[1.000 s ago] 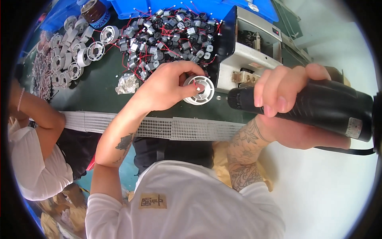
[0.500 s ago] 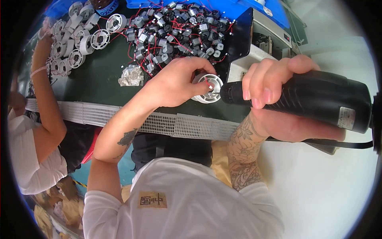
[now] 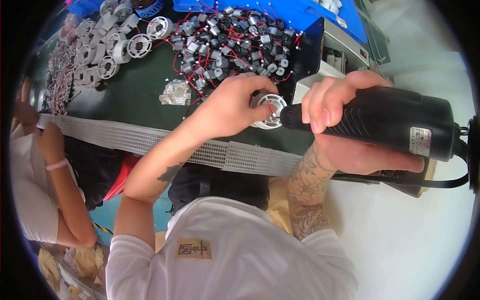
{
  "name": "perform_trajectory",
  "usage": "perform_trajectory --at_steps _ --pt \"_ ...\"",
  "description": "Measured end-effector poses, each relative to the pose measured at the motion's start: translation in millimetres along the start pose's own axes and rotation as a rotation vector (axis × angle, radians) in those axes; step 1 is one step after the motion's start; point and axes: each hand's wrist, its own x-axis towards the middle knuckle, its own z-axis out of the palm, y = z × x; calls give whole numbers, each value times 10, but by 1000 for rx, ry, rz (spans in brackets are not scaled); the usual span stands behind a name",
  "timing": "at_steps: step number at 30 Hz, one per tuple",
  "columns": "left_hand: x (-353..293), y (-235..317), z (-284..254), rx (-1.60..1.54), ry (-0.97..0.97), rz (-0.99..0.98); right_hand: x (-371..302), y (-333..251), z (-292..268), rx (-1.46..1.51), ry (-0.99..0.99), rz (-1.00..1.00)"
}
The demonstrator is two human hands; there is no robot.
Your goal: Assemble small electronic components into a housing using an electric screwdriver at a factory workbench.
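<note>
My left hand is closed around a white round plastic housing, whose open face with spokes points toward the right. A bit of red wire shows inside the housing. My right hand grips a black electric screwdriver lying level, its nose at the housing's open face. The bit's very tip is hard to make out. Just beyond my left hand spreads a large heap of small grey motors with red and black wires. A crumpled silvery packet lies left of that heap.
Several white housings lie at the far left, beside a pile of thin wires. Blue bins stand behind. A metal machine is at the right. White perforated trunking edges the green table. A co-worker's arm is at left.
The view has shifted slightly, with the table's contents lower and to the right. The co-worker's arm has drawn back from the white housings toward the table edge. My hands keep their hold.
</note>
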Motion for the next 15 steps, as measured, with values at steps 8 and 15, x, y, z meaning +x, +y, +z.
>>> perform_trajectory --at_steps 8,15 --pt "-352 69 -135 258 529 510 -227 -274 -121 41 103 -228" --pt "-566 90 -1815 705 948 -150 -404 -180 -269 93 281 -129"
